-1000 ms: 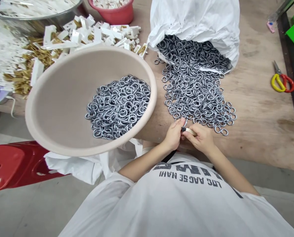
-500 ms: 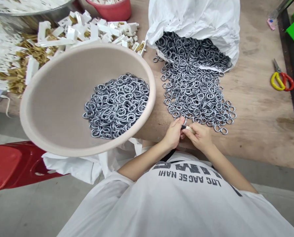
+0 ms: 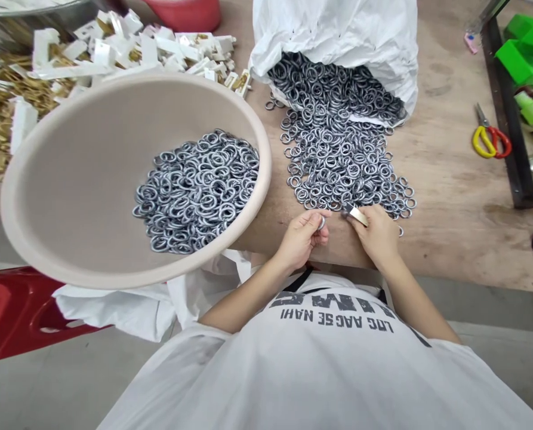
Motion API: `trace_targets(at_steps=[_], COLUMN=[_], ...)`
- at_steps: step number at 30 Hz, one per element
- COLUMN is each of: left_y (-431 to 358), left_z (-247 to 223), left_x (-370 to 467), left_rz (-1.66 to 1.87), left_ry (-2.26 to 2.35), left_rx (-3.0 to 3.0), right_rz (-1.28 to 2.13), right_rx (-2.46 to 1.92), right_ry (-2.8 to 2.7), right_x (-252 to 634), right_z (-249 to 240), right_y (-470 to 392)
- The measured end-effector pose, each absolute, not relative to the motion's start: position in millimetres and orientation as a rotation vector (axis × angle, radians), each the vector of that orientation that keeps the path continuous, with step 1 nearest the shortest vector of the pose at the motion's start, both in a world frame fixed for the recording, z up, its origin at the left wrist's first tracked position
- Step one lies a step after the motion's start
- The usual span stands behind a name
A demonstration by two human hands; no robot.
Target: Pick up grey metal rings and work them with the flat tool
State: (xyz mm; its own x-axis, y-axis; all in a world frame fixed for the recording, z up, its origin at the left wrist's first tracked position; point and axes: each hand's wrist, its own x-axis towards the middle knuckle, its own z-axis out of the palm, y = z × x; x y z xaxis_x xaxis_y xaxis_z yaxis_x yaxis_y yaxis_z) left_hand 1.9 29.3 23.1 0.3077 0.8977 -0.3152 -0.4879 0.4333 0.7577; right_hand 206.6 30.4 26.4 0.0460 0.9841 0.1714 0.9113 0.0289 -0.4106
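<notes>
The two hands are apart from each other, low over the near edge of the desk (image 3: 454, 239). The left hand (image 3: 299, 240) pinches one small grey ring (image 3: 322, 223) between thumb and fingers, its other fingers curled beneath. The right hand (image 3: 379, 236) grips a small tool (image 3: 358, 215) with a pale body and a dark end; that end points toward the left hand, close to the nearest loose rings. What sort of tool it is, I cannot tell.

Just beyond both hands spreads a heap of grey rings (image 3: 344, 164), running back into the mouth of a crumpled white bag (image 3: 338, 27). A single ring lies just to the right of the right hand. To the left of the left hand is a large beige basin (image 3: 64, 179), with more rings (image 3: 199, 194) piled in its side nearer the hands. Past the basin, farther from the hands, lie white and brown parts (image 3: 100, 60), and beyond those is a red tub (image 3: 185, 13). Well to the right of the right hand, and farther back, are scissors (image 3: 487, 127) with one yellow and one red handle, beside a dark frame (image 3: 504, 107)
</notes>
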Motion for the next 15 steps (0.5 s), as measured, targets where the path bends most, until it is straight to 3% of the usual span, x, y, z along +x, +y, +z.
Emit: trace_targets(at_steps=[4,11,15], left_y=[28,27,26], left_z=[29,38,37], left_x=[-2,9,12], left_rz=[0.971,0.950,0.974], left_ry=[0.818,0.841,0.807], left_rx=[0.555,0.703,0.824], right_rz=[0.430,1.154,1.249], right_rx=[-1.763,-1.325,-1.245], right_ry=[-1.773,-1.389,-1.238], right_x=[206,187,176], right_z=[29,44,46], right_y=[33,27,24])
